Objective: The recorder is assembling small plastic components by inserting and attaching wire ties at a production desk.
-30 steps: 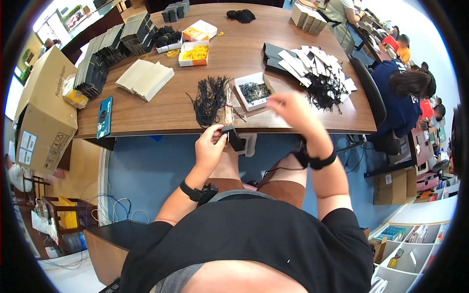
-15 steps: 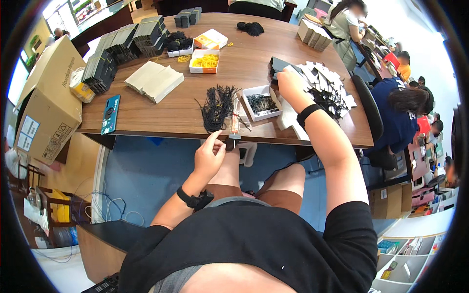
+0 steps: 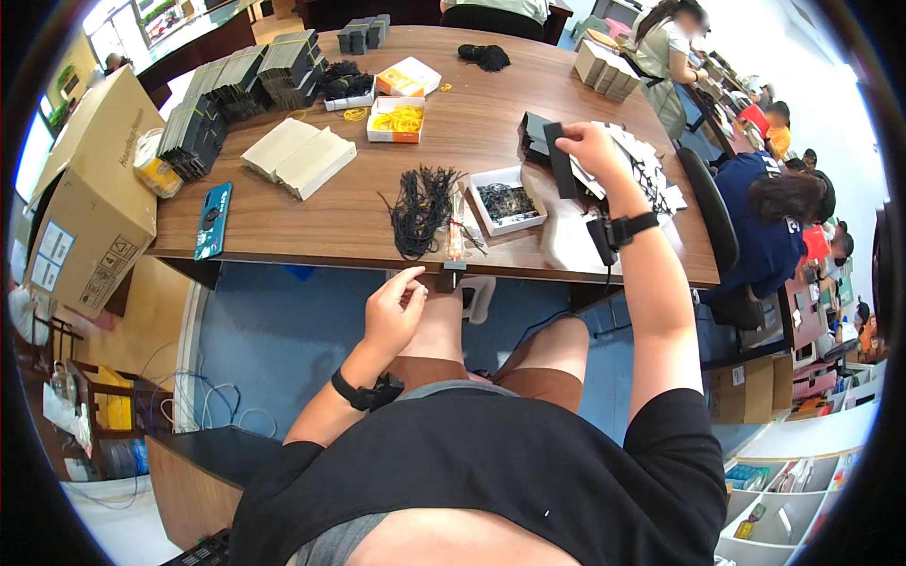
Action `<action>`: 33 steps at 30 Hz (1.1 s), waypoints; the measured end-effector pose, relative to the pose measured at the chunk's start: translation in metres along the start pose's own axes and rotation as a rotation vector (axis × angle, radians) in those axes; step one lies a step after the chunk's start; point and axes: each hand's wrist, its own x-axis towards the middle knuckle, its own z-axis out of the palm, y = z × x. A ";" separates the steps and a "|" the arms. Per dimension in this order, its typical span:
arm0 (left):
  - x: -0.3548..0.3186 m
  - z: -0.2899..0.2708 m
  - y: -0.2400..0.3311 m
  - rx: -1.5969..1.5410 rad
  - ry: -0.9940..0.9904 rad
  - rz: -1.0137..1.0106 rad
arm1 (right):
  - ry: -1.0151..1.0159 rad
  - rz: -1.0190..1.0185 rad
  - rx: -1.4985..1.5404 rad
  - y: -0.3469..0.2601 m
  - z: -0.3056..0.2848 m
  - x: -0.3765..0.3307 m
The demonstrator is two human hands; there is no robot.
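My right hand (image 3: 595,156) pinches a black rectangular card (image 3: 562,165) by its edge, over the right part of the table. Just behind it is a stack of dark cards (image 3: 536,132), and beside it lies a pile of white tags with black strings (image 3: 630,156). My left hand (image 3: 396,307) hangs empty in front of the table edge, its fingers loosely bent and apart. Close to it, a small metal clamp fixture (image 3: 455,267) sits at the edge. A bundle of black cords (image 3: 422,212) and a white box of small black pieces (image 3: 506,200) lie near the fixture.
Stacks of dark cards (image 3: 241,75) line the far left. Nearby are an open box of yellow rubber bands (image 3: 395,121), pale card stacks (image 3: 300,158) and a blue phone (image 3: 213,221). A cardboard box (image 3: 99,189) stands at left. Other people sit or stand at right.
My right hand has come back from the dark stack toward me and right, bringing a black card with it. My left hand has shifted slightly left and down.
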 end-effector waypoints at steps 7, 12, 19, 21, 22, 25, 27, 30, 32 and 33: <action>0.000 0.003 0.011 -0.001 -0.039 0.037 | 0.011 0.185 0.263 -0.001 -0.046 -0.064; 0.000 0.007 0.016 -0.024 -0.088 0.031 | -0.124 0.056 -0.530 0.027 0.001 -0.118; 0.004 0.009 0.028 0.029 -0.129 0.098 | 0.160 -0.036 -0.408 0.021 0.014 -0.151; 0.002 0.009 0.034 0.030 -0.160 0.039 | 0.156 -0.050 0.070 0.001 0.004 -0.162; 0.002 0.010 0.038 0.013 -0.194 0.071 | 0.138 -0.072 0.326 -0.011 0.002 -0.170; 0.002 0.016 0.045 0.000 -0.348 0.152 | -0.237 0.005 1.193 -0.048 0.019 -0.198; 0.000 0.021 0.043 -0.008 -0.504 0.203 | -0.476 0.078 1.313 -0.065 0.043 -0.213; -0.013 0.036 0.029 -0.243 -0.575 0.024 | -0.596 0.094 1.450 -0.081 0.089 -0.232; -0.016 0.036 0.011 -0.403 -0.675 -0.478 | -0.496 0.188 1.269 -0.086 0.112 -0.245; -0.016 0.035 0.002 -0.398 -0.708 -0.571 | -0.473 0.171 1.149 -0.085 0.120 -0.246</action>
